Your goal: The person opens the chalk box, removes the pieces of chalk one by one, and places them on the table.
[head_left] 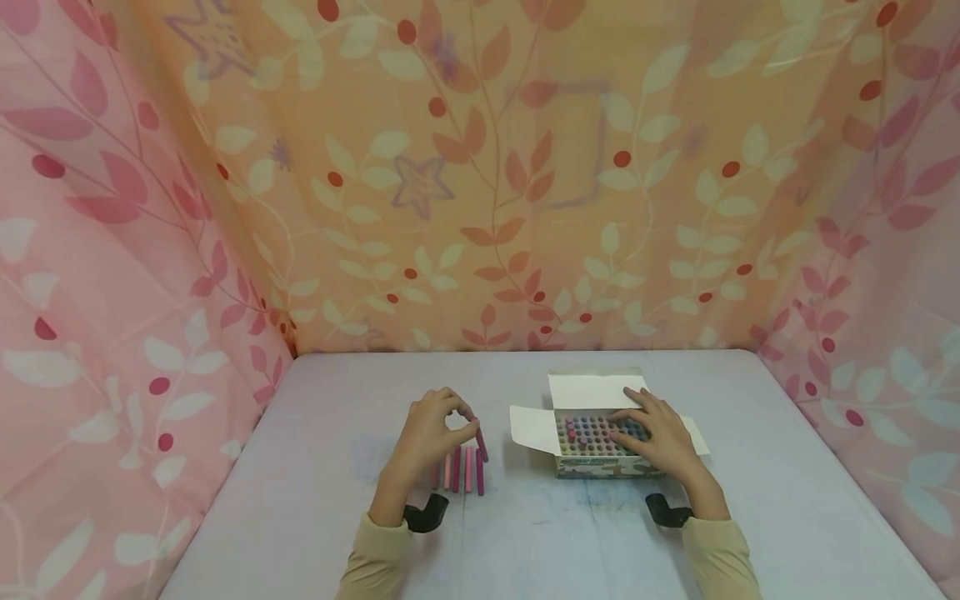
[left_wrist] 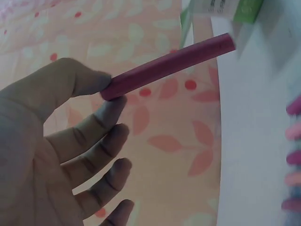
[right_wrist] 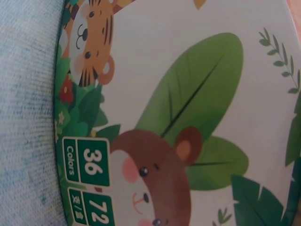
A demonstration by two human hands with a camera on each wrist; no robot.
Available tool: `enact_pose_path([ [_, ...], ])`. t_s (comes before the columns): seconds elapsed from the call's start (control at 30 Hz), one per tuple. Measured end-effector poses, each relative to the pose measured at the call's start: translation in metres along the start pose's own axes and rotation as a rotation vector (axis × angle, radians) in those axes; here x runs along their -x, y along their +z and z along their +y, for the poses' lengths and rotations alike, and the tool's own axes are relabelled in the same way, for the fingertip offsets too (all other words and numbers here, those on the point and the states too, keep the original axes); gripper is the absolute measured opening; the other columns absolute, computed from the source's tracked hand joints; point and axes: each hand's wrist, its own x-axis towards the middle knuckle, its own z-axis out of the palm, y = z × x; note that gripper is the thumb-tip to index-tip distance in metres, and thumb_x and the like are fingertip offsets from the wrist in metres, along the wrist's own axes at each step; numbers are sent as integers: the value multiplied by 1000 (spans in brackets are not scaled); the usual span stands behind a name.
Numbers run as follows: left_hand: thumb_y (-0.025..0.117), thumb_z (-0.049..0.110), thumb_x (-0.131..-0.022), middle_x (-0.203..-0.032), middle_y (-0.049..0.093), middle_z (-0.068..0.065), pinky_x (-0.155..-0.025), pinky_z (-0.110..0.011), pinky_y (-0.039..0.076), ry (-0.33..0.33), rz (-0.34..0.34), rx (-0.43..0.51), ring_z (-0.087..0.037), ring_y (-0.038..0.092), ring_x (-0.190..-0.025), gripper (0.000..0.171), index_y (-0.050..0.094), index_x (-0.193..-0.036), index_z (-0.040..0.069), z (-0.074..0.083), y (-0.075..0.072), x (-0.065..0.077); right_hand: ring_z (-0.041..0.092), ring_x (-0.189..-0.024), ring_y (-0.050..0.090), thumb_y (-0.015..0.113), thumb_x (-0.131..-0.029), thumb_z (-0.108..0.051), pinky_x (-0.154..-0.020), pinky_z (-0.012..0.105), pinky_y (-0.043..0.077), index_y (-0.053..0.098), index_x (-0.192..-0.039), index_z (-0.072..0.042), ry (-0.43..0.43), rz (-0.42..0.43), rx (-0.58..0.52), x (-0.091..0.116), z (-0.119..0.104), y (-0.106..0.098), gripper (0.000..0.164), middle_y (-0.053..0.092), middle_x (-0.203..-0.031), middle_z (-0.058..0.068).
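left hand (head_left: 433, 431) pinches a magenta stick (left_wrist: 169, 66); at its three o'clock, right hand (head_left: 663, 436), fingers spread, over box (head_left: 600, 468) reading "36 colors", "72".

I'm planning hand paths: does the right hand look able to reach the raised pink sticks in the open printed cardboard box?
Probably yes: the right hand is at the box's right side, and the opened flaps leave the pink sticks uncovered.

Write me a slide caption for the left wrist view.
Left hand pinching a dark pink stick by one end, with more pink sticks partly showing at the right edge.
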Motion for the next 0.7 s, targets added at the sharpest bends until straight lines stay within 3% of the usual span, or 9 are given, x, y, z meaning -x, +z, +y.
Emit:
enact_pose_path([
  [0.23,70,29,-78,-85,59,10,-82,-46,37,-80,-116,-15,-17,53,-85,7,66,-72,26,-22,-16,10,42,-132,28,73,-76,-39,-103,61,18,68,-99,-23,-15,19,0,3,2,1,28,41,-141,16],
  [0.4,70,30,-77,-84,59,9,-83,-48,36,-151,-160,-72,-17,53,-83,8,66,-71,26,-37,-24,15,42,-133,27,72,-77,-40,-104,61,17,68,-101,-23,-17,1,-6,0,-1,3,29,40,-142,16],
  [0.7,69,26,-75,-82,62,5,-84,-53,36,-223,-256,-138,-14,52,-73,7,69,-73,19,-59,-25,14,43,-132,26,73,-76,-36,-103,61,17,68,-99,-21,-21,12,-1,-1,-2,-3,27,40,-141,17],
])
